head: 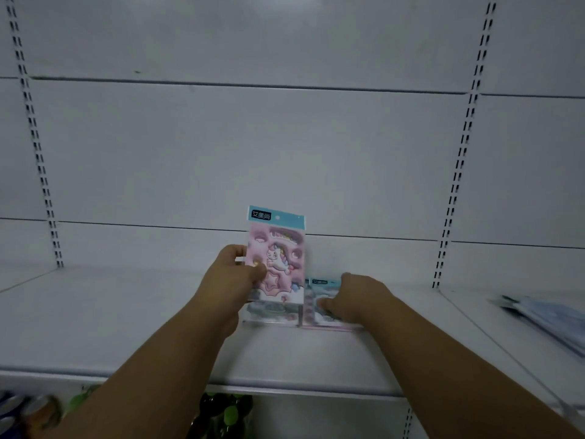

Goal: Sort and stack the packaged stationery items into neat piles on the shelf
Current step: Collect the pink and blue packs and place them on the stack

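Here, a pink unicorn-print stationery packet with a teal header card (pixel 276 255) is held upright above the white metal shelf (pixel 126 327), near its back panel. It is gripped at its left edge by the left hand (pixel 232 280), thumb on the front, the other fingers curled behind. A second flat packet with a teal header and pink-edged clear sleeve (pixel 319 308) is seen lying on the shelf just right of the upright one. It is pressed down by the right hand (pixel 354 299), palm down, fingers bent over its top; whether it is pinched cannot be told. Another packet (pixel 272 312) is partly hidden below the held one. A blurred pile of bluish packets (pixel 544 321) is seen on the neighbouring shelf section at far right, well apart. Blurred green and dark items (pixel 221 410) are visible on the level below.
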A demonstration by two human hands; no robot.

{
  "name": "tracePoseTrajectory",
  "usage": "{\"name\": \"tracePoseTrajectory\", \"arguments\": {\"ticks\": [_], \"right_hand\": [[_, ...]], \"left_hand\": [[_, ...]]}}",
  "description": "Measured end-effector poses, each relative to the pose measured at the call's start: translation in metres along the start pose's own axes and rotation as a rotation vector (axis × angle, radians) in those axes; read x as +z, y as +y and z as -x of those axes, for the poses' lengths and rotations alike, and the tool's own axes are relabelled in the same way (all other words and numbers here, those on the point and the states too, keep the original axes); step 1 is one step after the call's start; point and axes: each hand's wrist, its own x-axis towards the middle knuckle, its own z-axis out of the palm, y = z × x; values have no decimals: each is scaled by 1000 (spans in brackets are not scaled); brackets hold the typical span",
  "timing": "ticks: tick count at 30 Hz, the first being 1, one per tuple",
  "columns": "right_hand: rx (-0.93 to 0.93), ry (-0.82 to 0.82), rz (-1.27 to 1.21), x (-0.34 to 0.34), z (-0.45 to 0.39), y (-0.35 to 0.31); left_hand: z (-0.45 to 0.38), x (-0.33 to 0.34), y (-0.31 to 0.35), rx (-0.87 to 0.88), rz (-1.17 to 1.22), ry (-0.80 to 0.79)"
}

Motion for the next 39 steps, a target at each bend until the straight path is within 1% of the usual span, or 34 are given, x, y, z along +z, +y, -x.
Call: {"name": "tracePoseTrajectory", "arguments": {"ticks": [4, 7, 10, 14, 16, 18, 23, 26, 31, 34, 39], "right_hand": [[102, 107, -163, -5, 5, -7], [75, 245, -316, -14, 8, -12], [7, 390, -545, -23, 21, -8], [69, 541, -846, -30, 50, 8], [113, 596, -913, -37, 65, 24], [147, 642, -916, -48, 81, 44], [195, 742, -896, -79, 125, 102], [224, 794, -843, -94, 154, 151], [329, 841, -795, -117, 210, 254], [377, 848, -853, -135, 243, 317], [389, 849, -861, -160, 271, 405]], "left_hand": [[-8, -5, -3, -5, -9, -34], [-11, -10, -4, -5, 19, -77], [-10, -12, -3, 8, 39, -134], [-3, -5, -1, 38, 122, -248], [4, 7, 0, 46, 157, -310], [14, 25, 2, 52, 164, -365], [45, 86, 8, 124, 136, -482], [69, 134, 8, 120, 169, -550], [127, 242, 4, 78, 224, -668], [168, 313, 9, 41, 272, -726], [213, 416, 20, -1, 386, -750]]}}
